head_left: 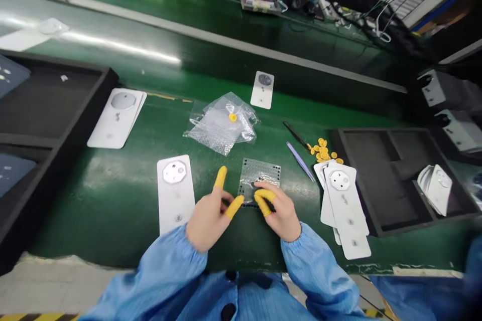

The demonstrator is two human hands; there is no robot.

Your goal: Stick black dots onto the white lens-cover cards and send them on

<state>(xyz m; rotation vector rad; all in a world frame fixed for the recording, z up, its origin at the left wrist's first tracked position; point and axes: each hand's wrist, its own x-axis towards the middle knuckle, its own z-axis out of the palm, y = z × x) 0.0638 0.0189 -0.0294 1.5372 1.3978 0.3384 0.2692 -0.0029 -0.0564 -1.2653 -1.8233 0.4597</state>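
Observation:
A clear sheet (259,168) with small black round pieces along its edges lies on the green bench between my hands. My left hand (211,215) has its thumb and index finger spread, both in yellow finger cots. Its thumb tip is at the sheet's left edge; whether it touches cannot be told. Over the sheet's lower right part, my right hand (278,205) curls its cot-covered thumb and index finger together in a pinch. Anything between those tips is too small to make out. Left of my left hand lies a white phone back panel (173,193), partly covered by my sleeve.
Bubble bags (218,130) lie beyond the sheet. To the right are purple tweezers (300,161), a dark tool (296,135), loose yellow finger cots (324,151), stacked white panels (344,205) and a black tray (365,180). Another black tray (64,160) stands left.

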